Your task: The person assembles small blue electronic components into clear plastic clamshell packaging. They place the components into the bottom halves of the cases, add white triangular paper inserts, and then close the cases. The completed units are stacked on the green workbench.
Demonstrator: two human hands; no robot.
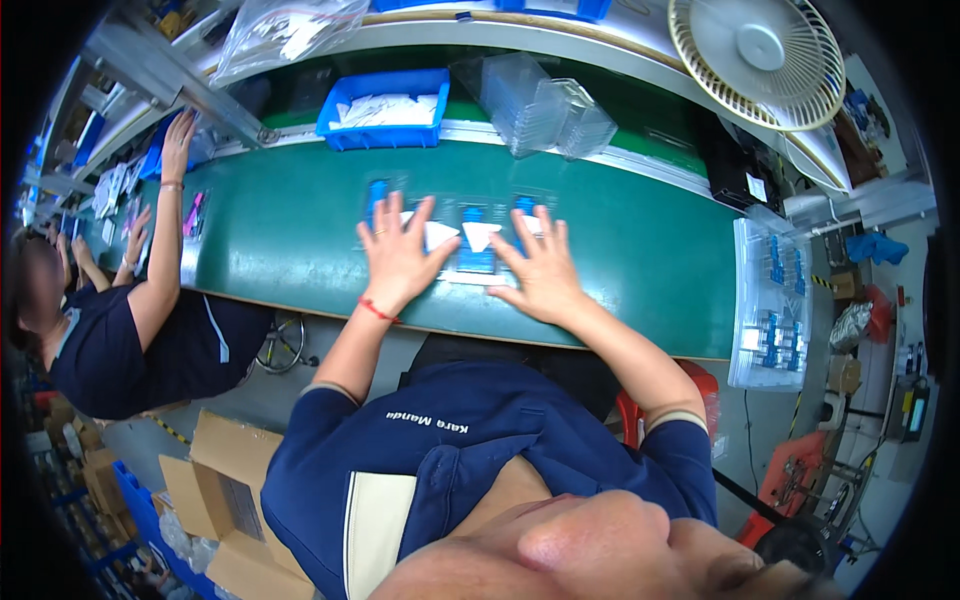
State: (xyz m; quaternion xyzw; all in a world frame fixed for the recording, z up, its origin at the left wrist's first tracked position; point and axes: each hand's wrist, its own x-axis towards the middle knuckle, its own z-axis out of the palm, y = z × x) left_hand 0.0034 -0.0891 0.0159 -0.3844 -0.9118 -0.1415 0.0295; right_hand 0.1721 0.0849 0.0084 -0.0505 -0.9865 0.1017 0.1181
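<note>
Several clear plastic blister trays with blue items lie in a row on the green worktable (640,270) in front of me. My left hand (400,260) rests with its fingers spread over the left tray, where a blue piece (377,192) shows past the fingers. Beside its thumb is a white folded paper piece (440,236). The middle tray (476,262) holds blue parts and a white paper piece (481,236). Fingers apart, my right hand (543,268) reaches over the right tray, with its blue part (525,204) beyond the fingertips. My palms hide parts of the trays.
A blue bin (385,140) of white papers stands at the back, beside stacked clear trays (540,105). At the right is a clear tray of blue parts (745,350). A fan (760,45) hangs upper right. A co-worker (130,330) reaches over the table at left.
</note>
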